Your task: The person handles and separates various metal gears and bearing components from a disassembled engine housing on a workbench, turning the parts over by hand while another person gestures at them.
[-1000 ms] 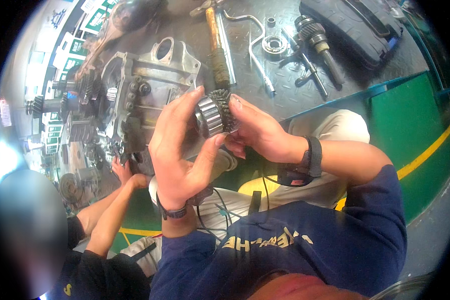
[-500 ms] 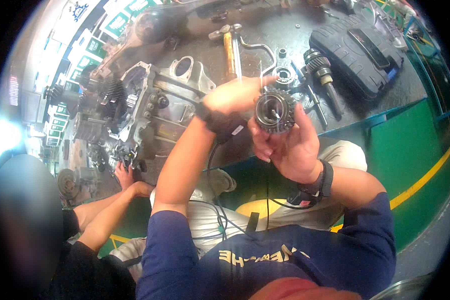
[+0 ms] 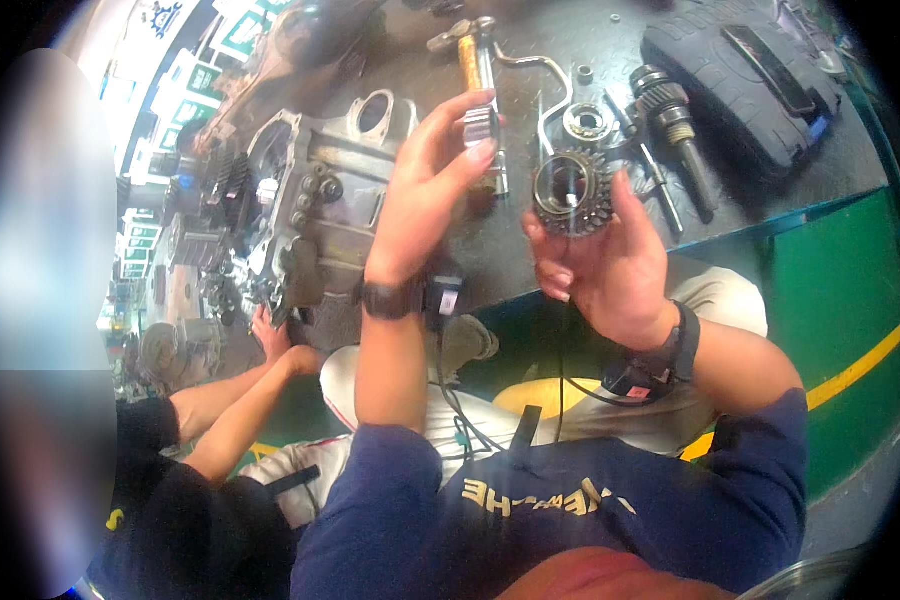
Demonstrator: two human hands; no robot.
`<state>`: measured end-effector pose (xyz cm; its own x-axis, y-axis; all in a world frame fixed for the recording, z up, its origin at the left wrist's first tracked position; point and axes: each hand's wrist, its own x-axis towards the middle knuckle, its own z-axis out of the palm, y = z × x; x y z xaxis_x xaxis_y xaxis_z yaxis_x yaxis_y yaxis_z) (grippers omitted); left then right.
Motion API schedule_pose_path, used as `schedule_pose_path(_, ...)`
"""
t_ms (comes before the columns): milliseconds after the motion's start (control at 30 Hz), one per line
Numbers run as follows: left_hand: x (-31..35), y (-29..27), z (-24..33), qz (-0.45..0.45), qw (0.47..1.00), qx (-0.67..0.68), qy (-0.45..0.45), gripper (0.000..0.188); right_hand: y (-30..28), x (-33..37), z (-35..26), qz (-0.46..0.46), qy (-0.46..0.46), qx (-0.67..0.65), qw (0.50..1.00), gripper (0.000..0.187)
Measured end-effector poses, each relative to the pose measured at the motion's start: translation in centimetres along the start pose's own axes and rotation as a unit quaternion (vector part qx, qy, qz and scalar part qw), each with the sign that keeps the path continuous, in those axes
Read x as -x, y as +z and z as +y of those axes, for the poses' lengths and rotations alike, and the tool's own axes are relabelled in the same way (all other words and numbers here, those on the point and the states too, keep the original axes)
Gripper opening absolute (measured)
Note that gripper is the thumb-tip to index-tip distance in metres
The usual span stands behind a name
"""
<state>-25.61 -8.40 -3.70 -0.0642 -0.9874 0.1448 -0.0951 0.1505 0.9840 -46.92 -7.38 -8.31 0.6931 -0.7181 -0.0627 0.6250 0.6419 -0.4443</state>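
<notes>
My right hand [image 3: 615,265] grips a dark steel gear [image 3: 598,215] by its rim, thumb on one side and fingers beneath, with its open bore facing up. To the left, my left hand [image 3: 420,195] pinches a small ribbed metal cylinder that looks like a needle roller bearing [image 3: 480,126] between thumb and fingers. The two parts are well apart. Just beyond the gear, a ball bearing [image 3: 588,122] lies on the metal bench [image 3: 540,45]. A hammer [image 3: 470,60] rests behind the needle roller bearing, partly hidden by it.
An opened gearbox housing [image 3: 335,165] stands to the left. Right of the gear lie a thin metal rod [image 3: 662,188], a toothed shaft [image 3: 682,135] and a black plastic case [image 3: 740,90]. A bent metal bar [image 3: 555,75] lies behind. A co-worker's hand [image 3: 270,335] touches parts at the left.
My left hand has drawn back leftward from beside the gear, and the needle roller bearing now shows in its fingers. My right hand still holds the gear. The whole view has shifted slightly.
</notes>
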Motion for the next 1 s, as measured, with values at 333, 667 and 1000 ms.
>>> schedule_pose_path(333, 6.7, 1.1, 1.6, -0.018, 0.991, 0.099, 0.088, 0.072, 0.6, 0.5, 2.1, -0.005, -0.038, 0.112, 0.993, 0.057)
schedule_pose_path(667, 7.0, 2.4, 1.4, 0.027, 0.993, -0.054, 0.099, 0.073, 0.1, 0.3, 2.3, -0.004, -0.077, 0.169, 0.983, 0.049)
schedule_pose_path(1000, 7.2, 3.6, 1.8, 0.021, 0.975, -0.208, 0.071, 0.068, 0.4, 0.3, 2.4, 0.017, -0.089, 0.204, 0.975, 0.045)
